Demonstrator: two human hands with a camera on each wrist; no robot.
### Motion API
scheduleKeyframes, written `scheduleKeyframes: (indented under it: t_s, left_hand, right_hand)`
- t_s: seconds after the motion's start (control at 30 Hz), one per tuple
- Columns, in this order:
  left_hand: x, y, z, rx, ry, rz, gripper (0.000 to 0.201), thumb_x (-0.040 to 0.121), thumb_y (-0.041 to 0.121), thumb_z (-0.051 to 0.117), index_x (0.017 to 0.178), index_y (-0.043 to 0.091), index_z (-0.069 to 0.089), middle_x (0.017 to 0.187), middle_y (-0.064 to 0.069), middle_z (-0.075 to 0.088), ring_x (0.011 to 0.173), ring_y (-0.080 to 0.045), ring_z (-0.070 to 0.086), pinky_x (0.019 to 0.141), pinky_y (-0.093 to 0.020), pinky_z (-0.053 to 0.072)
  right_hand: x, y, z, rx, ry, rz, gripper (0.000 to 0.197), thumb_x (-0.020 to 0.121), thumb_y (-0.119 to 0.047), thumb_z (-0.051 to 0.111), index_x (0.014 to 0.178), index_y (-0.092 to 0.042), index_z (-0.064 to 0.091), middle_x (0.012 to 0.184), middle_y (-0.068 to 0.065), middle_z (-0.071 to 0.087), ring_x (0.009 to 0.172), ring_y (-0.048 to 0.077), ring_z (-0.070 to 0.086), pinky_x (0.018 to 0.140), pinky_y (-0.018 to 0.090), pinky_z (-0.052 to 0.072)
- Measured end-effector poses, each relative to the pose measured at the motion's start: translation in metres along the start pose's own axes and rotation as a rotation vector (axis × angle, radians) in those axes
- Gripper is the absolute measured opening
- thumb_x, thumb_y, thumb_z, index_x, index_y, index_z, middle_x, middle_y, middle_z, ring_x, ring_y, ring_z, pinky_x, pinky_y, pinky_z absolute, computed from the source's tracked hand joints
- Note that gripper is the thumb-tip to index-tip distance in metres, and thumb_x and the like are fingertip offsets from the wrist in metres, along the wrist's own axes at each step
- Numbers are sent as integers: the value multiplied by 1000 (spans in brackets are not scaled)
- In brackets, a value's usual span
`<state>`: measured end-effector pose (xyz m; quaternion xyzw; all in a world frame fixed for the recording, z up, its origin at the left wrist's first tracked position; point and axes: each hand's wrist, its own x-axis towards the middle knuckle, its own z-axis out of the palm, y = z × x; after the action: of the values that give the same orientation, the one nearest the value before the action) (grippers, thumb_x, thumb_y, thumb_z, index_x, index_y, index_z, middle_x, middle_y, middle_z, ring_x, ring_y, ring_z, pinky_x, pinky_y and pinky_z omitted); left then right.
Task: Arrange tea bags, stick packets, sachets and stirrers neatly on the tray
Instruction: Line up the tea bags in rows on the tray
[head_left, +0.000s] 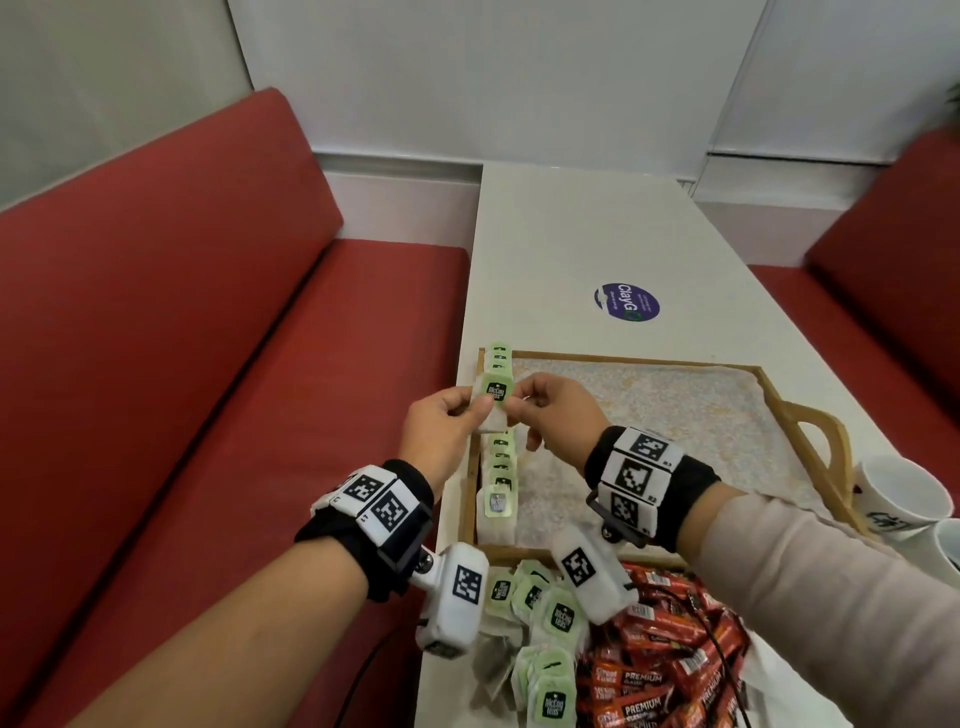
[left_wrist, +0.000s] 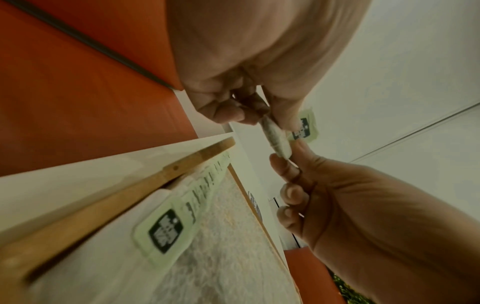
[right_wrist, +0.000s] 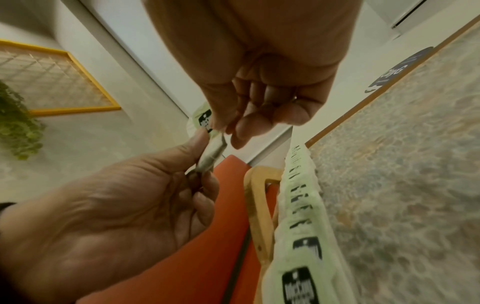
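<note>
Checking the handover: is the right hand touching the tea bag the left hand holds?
Touching. In the left wrist view the right hand pinches the tea bag's lower end; the left hand holds its top.

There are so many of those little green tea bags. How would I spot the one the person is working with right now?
Find the wooden tray on the white table; a row of tea bags runs along its left edge. Just above that row, the left hand and right hand meet. The tea bag pinched between them is the only one lifted in the air.
</note>
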<state>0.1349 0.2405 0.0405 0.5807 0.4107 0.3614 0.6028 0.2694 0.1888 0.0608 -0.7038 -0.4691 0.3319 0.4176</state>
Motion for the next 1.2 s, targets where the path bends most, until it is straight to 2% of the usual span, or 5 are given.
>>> scheduleKeyframes:
  t_s: [0.13, 0.3, 0.5, 0.93, 1.2]
  left_hand:
    - [19, 3, 10, 49, -25, 24, 8, 88, 14, 66, 91, 14, 73, 93, -8, 73, 86, -16, 66, 84, -34, 53]
    - [46, 0, 11, 161, -24, 24, 20, 84, 3, 67, 102, 14, 68, 84, 4, 61, 67, -2, 54, 67, -10, 48]
    - [71, -8, 5, 332, -89, 18, 32, 83, -1, 66, 86, 31, 64, 92, 8, 60, 67, -5, 47, 72, -22, 48]
    - [87, -21, 0, 430, -112, 38, 29, 84, 6, 66, 83, 35, 63, 85, 18, 60, 69, -1, 47, 71, -18, 42]
    - [87, -21, 1, 432, -115, 41, 31, 85, 5, 64, 83, 36, 63, 84, 17, 59, 66, -2, 46, 71, -20, 43]
  right_hand:
    - [18, 6, -12, -26, -1, 15, 28, 91, -14, 60, 64, -19, 51, 60, -8, 59, 42, 7, 51, 43, 13, 37]
    - [60, 20, -30, -36, 73, 121, 18, 93, -16, 57, 75, -14, 54, 70, -5, 64, 38, 3, 54, 44, 19, 37]
    - [108, 34, -41, -169, 59, 257, 23, 95, -15, 54, 72, -14, 52, 84, 6, 66, 39, 6, 55, 33, 12, 33]
    - [170, 58, -22, -470, -14, 446, 16, 92, -19, 57, 81, -9, 63, 97, 13, 68, 89, 28, 65, 84, 35, 55]
    - [178, 59, -15, -738, -17, 506, 35, 93, -27, 53, 62, -12, 46, 96, 5, 67, 88, 26, 61, 65, 30, 46]
